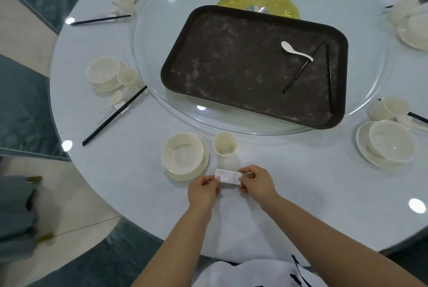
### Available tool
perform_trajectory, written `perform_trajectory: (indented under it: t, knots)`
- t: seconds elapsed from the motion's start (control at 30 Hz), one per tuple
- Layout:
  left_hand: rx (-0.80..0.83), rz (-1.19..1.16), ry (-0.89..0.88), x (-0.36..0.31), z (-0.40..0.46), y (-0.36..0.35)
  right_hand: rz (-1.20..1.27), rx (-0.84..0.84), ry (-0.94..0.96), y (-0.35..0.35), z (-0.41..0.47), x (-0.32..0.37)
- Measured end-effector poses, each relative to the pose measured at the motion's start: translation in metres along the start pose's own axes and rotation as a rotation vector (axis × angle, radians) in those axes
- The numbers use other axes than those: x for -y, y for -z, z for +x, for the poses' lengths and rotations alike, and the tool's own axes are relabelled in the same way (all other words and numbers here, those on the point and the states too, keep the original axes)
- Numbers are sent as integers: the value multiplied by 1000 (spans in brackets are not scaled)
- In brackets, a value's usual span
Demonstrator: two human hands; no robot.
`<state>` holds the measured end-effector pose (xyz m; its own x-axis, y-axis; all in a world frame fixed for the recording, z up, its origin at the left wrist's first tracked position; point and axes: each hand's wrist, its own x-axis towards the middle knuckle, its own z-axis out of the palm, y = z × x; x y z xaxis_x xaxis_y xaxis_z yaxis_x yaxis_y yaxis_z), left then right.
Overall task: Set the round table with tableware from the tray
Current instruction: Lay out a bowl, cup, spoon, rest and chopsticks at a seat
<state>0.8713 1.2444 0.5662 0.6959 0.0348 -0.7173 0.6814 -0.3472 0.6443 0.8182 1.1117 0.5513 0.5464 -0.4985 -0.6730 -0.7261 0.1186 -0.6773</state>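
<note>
Round white-clothed table [301,182], near edge: small white rectangular ceramic rest [228,176] pinched endwise, left hand [203,190] and right hand [257,182] fingertips curled; long axis left-right, below cream cup [225,144].

Spoon [296,50] and chopsticks [303,66] lie on tray [231,66], right side.

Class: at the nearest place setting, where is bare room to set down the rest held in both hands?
Bare cloth lies right of the hands holding the chopstick rest, toward the right-hand bowl. Crowded: left, where the bowl on its plate and cup stand.
</note>
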Motion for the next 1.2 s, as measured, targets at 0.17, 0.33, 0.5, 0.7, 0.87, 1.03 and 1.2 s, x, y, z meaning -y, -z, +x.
perform_trajectory:
  t: [0.17, 0.33, 0.5, 0.7, 0.87, 1.03, 1.2]
  knots:
    - [-19, -45, 67, 5, 8, 4, -74, 3, 36, -2, 2, -2]
    - [-11, -69, 59, 7, 11, 5, -74, -13, 41, -5, 3, -4]
    - [6, 147, -77, 5, 12, 5, -63, -7, 52, -7, 2, -3]
    - [-13, 578, -286, -3, 3, 9, -43, 12, 75, 7, 0, -3]
    - [-61, 723, -358, -21, -11, 2, 60, -81, 61, 40, 9, 7]
    - [-37, 644, -565, -48, -33, -23, 127, -225, 113, 92, 24, 29]
    - [97, 516, -687, -79, -43, -67, 99, -386, 187, 150, 42, 49]
